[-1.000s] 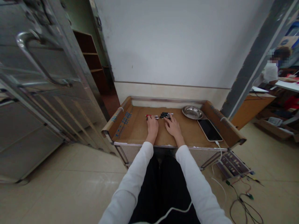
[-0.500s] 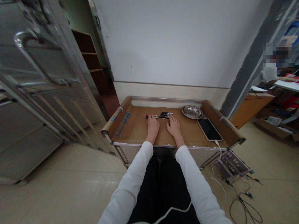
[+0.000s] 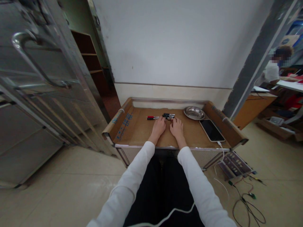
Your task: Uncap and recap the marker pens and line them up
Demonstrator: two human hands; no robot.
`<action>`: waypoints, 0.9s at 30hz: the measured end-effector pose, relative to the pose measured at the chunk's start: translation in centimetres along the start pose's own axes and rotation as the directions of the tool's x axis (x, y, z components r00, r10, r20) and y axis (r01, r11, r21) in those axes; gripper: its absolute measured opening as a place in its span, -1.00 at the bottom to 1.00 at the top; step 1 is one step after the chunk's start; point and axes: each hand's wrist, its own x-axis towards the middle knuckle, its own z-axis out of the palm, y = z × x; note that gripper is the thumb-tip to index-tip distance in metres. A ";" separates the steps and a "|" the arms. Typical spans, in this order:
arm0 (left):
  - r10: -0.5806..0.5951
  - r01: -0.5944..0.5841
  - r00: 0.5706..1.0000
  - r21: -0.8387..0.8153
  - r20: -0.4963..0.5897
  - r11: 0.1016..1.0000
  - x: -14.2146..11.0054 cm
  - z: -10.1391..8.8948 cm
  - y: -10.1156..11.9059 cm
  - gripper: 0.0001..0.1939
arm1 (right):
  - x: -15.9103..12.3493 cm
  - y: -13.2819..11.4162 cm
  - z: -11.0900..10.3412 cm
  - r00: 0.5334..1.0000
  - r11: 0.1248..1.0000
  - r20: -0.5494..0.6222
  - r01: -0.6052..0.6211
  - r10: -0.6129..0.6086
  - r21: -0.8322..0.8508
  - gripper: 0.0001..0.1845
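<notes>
Cardboard-lined worktop (image 3: pixel 138 134), metal bowl (image 3: pixel 194 113) toward its right end. Left hand (image 3: pixel 159 127) and right hand (image 3: pixel 177 127) at the dark pens (image 3: pixel 169 114) mid-worktop, fingers curled; either grip: can't tell, fingertips mostly hidden. Red pen (image 3: pixel 150 117) just beside left hand: a knuckle bump could roll it. Crowded fingers could scatter the dark pens.

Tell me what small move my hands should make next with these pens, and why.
Perhaps gently nudge the clustered black pens into line: your left hand and right hand have their fingertips at that cluster's near side, and its pens look slightly staggered. The red pen lies apart, to the left.
</notes>
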 end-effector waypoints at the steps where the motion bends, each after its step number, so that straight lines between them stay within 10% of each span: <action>1: -0.007 0.008 1.000 0.012 -0.003 1.000 0.1 0.0 0.1 -0.72 | 0.0 0.0 0.0 1.000 1.000 -0.005 0.001 -0.001 0.003 -0.61; 27: 0.027 -0.021 0.999 -0.153 0.037 0.988 0.8 -0.3 -0.1 -0.89 | -0.4 0.1 -0.5 0.993 0.987 -0.075 -0.103 0.094 -0.120 -0.76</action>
